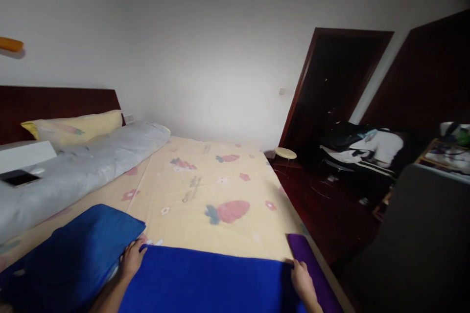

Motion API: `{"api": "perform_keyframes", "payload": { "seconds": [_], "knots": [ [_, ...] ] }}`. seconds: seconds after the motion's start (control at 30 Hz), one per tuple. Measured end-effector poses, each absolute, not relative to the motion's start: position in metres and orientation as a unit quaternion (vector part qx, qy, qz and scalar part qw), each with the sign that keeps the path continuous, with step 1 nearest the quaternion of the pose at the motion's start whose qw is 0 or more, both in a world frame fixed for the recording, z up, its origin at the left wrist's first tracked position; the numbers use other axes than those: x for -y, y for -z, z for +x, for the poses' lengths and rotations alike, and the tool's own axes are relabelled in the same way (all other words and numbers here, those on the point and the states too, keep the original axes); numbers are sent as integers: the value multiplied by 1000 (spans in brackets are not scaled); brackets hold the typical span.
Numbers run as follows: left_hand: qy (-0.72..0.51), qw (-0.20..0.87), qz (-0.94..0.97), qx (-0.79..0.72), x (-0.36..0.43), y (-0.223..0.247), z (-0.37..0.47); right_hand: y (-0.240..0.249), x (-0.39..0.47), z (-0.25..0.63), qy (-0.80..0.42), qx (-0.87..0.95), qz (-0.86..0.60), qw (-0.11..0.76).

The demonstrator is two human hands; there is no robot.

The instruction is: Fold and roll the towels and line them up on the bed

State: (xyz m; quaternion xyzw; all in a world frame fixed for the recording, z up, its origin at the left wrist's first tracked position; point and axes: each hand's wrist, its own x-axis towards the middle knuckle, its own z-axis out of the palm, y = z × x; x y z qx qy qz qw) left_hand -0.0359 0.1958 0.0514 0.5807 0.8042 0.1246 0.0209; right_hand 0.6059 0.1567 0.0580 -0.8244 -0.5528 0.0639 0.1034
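A bright blue towel (pixel 209 281) lies spread over the near part of the bed. My left hand (pixel 132 257) is closed at its far left corner, with the thumb and fingers pinched on the edge. The far right corner is pinched in my right hand (pixel 303 278). Just left of my left hand sits a folded darker blue cloth (pixel 79 249), its front part in shadow. A folded purple cloth (pixel 310 266) lies along the bed's right edge, beside my right hand. The towel's near edge is out of view.
The bed carries a yellow strawberry-print sheet (pixel 231 181). A grey rolled quilt (pixel 95 159), a yellow pillow (pixel 86 129), a white box (pixel 25 156) and a phone (pixel 19 178) lie on the left. Beyond the right edge stand a round stool (pixel 285 153) and a clothes-covered chair (pixel 367 149).
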Motion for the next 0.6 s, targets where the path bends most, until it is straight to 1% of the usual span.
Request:
{"api": "perform_keyframes", "payload": {
  "seconds": [0.13,0.23,0.5,0.6],
  "knots": [
    [-113,9,587,-802,-207,-53,-37,-70,-163,605,-52,569,-819,55],
    [-119,-4,588,-800,-215,-59,-41,-79,-170,603,-21,581,-812,40],
    [-118,-38,535,-835,-219,-72,-31,-82,-168,595,84,569,-817,34],
    [-128,-103,586,-793,-208,-64,3,-69,-163,563,147,590,-792,51]
  ]
}}
